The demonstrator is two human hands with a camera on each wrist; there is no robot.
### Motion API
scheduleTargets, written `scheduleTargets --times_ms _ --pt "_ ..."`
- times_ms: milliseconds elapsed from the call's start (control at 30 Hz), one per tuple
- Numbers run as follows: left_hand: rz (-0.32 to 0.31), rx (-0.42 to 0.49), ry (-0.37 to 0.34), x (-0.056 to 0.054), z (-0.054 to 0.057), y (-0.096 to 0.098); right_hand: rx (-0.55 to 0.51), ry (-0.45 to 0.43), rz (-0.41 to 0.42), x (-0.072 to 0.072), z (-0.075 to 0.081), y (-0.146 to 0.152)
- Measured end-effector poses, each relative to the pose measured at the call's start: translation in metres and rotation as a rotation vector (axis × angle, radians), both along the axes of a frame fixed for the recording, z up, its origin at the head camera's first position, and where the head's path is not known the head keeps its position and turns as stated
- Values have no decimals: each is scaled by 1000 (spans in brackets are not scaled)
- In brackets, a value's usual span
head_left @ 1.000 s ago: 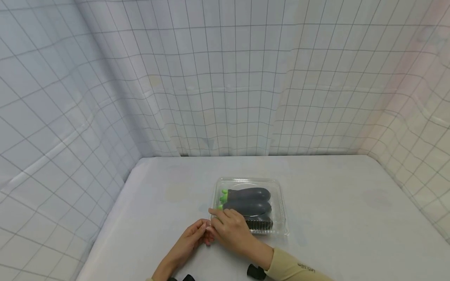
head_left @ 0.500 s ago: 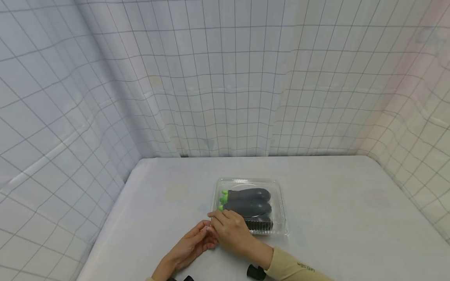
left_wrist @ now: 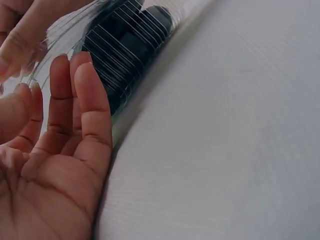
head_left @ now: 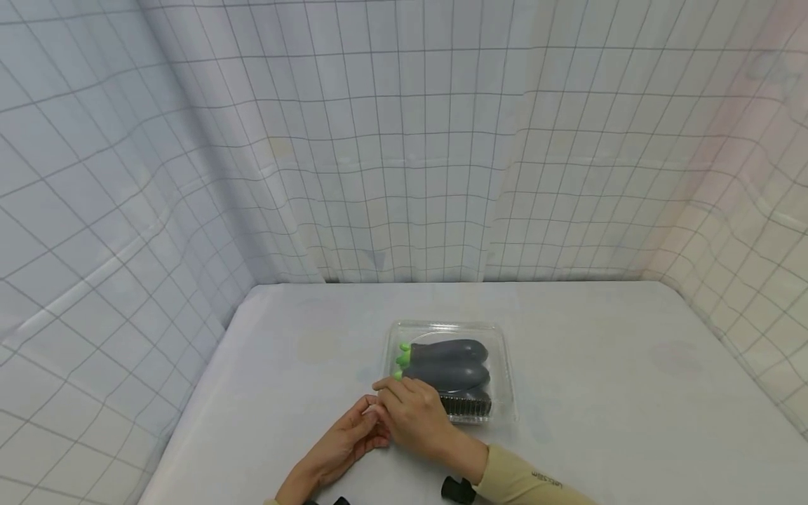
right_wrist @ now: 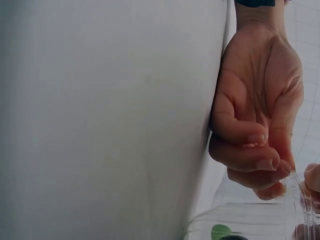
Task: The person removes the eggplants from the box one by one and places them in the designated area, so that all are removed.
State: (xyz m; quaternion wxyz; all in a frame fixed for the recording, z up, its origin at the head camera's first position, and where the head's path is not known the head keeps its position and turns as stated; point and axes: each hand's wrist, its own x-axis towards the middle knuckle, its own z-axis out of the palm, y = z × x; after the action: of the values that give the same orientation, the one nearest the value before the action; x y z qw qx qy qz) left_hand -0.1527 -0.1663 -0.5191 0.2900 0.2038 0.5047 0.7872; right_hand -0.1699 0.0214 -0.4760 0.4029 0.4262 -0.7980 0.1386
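The left hand [head_left: 346, 443] pinches the corner of a clear container [head_left: 445, 325], the right hand [head_left: 413, 415] pinching just beside. The container spreads rightward and beyond that grip, dark eggplants [head_left: 447, 374] inside; farthest hangs a gridded curtain [head_left: 404, 154].

Wrist views dim, apparently slightly blurred.

We see the left hand [head_left: 346, 445] and right hand [head_left: 414, 415] together at the near-left corner of a clear container [head_left: 502, 372] of dark eggplants [head_left: 445, 374] on the worktop [head_left: 606, 382].
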Motion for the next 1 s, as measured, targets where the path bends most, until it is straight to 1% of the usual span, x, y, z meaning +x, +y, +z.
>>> scheduleTargets --times_ms 167,300,367,500,667,800,867,1000 --pt "53 -53 50 0 1 1 -4 -15 0 1 2 0" --pt "110 -70 91 -1 2 0 10 9 -7 1 3 2" --pt "128 -74 102 -1 3 0 14 23 -7 0 3 2" --pt "138 -84 103 -1 4 0 7 39 4 0 3 4" --pt "138 -90 85 -2 4 0 -21 44 26 0 3 6" --pt "145 -90 78 -2 4 0 -36 41 52 0 7 8" --pt "146 -93 76 -3 4 0 -27 28 74 1 11 12" --pt "155 -107 63 -3 4 0 18 -26 104 2 21 24"
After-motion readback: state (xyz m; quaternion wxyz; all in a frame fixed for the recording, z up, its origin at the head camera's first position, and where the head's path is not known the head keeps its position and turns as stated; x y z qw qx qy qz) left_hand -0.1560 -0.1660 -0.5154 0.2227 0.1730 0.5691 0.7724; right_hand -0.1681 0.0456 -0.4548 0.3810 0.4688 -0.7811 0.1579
